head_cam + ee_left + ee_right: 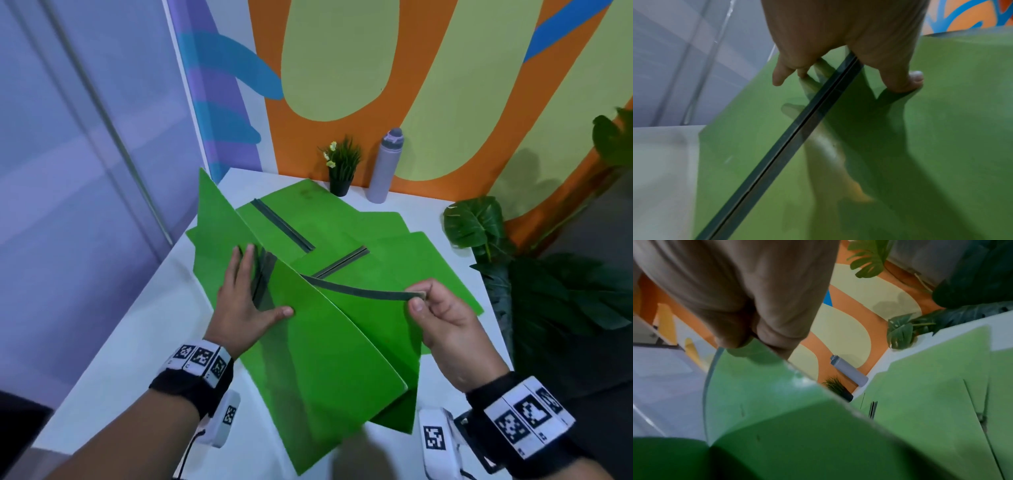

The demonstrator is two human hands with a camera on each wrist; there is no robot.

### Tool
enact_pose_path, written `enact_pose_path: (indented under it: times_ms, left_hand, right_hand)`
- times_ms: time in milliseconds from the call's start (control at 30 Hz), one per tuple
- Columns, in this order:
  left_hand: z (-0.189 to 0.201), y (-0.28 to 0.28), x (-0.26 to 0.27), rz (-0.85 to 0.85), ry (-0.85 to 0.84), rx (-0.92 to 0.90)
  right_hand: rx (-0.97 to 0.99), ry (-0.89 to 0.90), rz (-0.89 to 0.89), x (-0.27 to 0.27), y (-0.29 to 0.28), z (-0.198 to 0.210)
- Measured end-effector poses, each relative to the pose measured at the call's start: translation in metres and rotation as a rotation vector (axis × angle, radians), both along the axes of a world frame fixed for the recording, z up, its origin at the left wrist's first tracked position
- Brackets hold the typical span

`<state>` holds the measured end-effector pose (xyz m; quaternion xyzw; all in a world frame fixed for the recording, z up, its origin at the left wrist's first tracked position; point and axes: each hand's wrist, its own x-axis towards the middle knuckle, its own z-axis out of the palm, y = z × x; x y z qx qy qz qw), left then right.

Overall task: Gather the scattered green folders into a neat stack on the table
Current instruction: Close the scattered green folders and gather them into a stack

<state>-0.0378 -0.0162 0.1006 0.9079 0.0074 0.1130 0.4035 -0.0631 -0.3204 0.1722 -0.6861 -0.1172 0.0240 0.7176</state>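
Note:
Several green folders lie overlapping on the white table (144,325). The nearest folder (335,370) is half open, with one cover raised. My left hand (253,291) rests flat on a folder, its fingers spread across the dark spine strip (797,129). In the left wrist view, the left hand (838,48) touches the green sheet with thumb and fingertips. My right hand (419,299) pinches the upper edge of the raised cover. Seen from the right wrist, the right hand (756,344) holds that curved cover (777,418). More folders (294,212) (428,260) lie behind it.
A small potted plant (340,168) and a grey bottle (385,164) stand at the table's back edge by the painted wall. A large leafy plant (548,274) crowds the right side. One folder cover (215,219) sticks up at the left edge.

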Motion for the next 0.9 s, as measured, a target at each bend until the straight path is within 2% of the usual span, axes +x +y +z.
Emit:
enact_pose_path:
  times_ms: [133,200,300,433,567,633,700,800,900]
  left_hand:
    - [0.011,0.032,-0.008,-0.001,-0.046,-0.066]
    - [0.016,0.049,-0.010,0.004,-0.044,-0.136]
    - [0.024,0.075,-0.012,0.093,-0.108,-0.248]
    - [0.042,0.109,-0.018,0.250,-0.246,-0.272]
    - [0.068,0.141,-0.024,0.477,-0.266,-0.105]
    - [0.071,0.153,-0.025,0.497,-0.333,-0.006]
    - [0.068,0.155,-0.019,0.515,-0.319,-0.007]
    - [0.058,0.137,-0.006,0.466,-0.141,-0.240]
    - [0.050,0.113,0.002,0.305,0.041,-0.658]
  right_hand:
    - [-0.134,-0.083,0.104,-0.003,0.012,0.003]
    - [-0.176,-0.104,0.096,-0.002,0.020,0.007]
    - [-0.198,-0.166,-0.065,0.004,0.031,0.013]
    - [-0.220,-0.207,-0.294,0.020,0.027,0.012]
    - [-0.249,-0.277,-0.454,0.028,0.017,0.018]
    - [-0.269,-0.370,-0.533,0.029,0.017,0.019]
    - [-0.271,-0.466,-0.589,0.025,0.024,0.024]
    - [-0.416,-0.701,-0.564,0.010,0.055,0.030]
    - [-0.522,-0.928,-0.344,-0.007,0.094,0.011]
